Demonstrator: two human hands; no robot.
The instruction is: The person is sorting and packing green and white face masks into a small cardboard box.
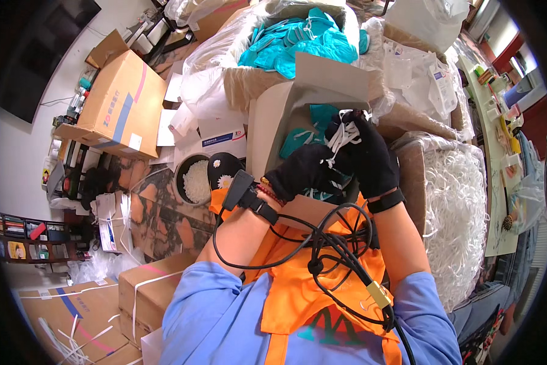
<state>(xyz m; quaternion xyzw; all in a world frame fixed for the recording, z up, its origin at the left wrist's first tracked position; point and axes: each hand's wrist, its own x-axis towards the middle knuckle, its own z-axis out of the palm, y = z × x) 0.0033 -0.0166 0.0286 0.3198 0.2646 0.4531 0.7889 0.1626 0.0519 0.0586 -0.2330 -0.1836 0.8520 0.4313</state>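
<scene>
Both my hands wear black gloves and work close together over an open cardboard box [267, 131] in front of me. My right hand [374, 161] is closed on a bunch of white elastic straps [344, 135], its fingertips pinching them near the top. Just left of it, my left hand [301, 171] has its fingers curled in beside the lower strap ends; what it grips is hidden. Teal face masks [295, 141] lie inside the box behind and below my hands, some with white straps showing.
Beyond stands a plastic-lined carton heaped with teal masks [304, 42]. At right, a lined carton holds many loose white straps [453, 213]. Left of my box sit a bowl of white pieces [197, 179] and a big carton [124, 106]. A black cable [316, 267] hangs across my lap.
</scene>
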